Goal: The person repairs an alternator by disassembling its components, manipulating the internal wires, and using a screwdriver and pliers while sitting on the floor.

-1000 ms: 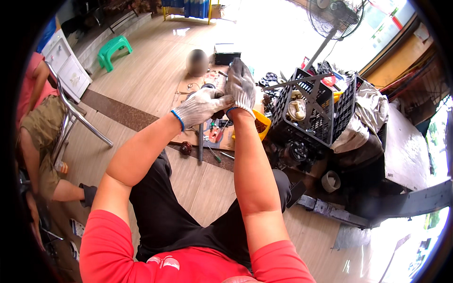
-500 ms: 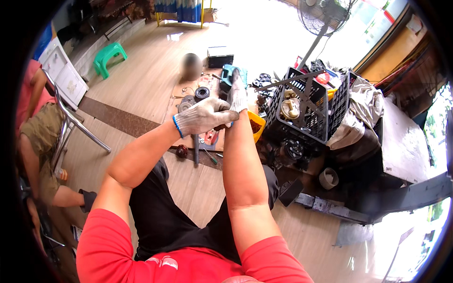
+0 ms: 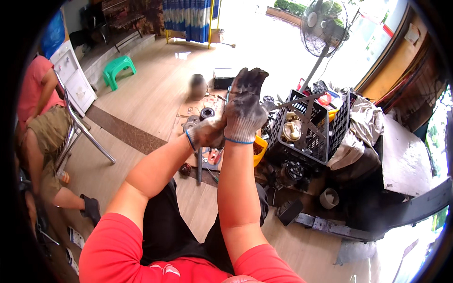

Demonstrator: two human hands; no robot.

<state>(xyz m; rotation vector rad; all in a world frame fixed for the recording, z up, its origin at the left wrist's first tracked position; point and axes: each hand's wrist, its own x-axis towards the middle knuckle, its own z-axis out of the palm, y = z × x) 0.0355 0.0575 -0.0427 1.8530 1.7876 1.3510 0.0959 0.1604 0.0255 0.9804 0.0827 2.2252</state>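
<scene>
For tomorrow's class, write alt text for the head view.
A seated person in a red shirt raises both hands in dirty work gloves, the left hand gripping the right glove's cuff below the right hand. Beyond stand a black crate of parts and a fan.

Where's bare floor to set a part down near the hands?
Free: pale wood floor between the green plastic stool and the folding metal chair. Crowded: parts mat under the gloved left hand and right hand, beside the black plastic crate.
</scene>
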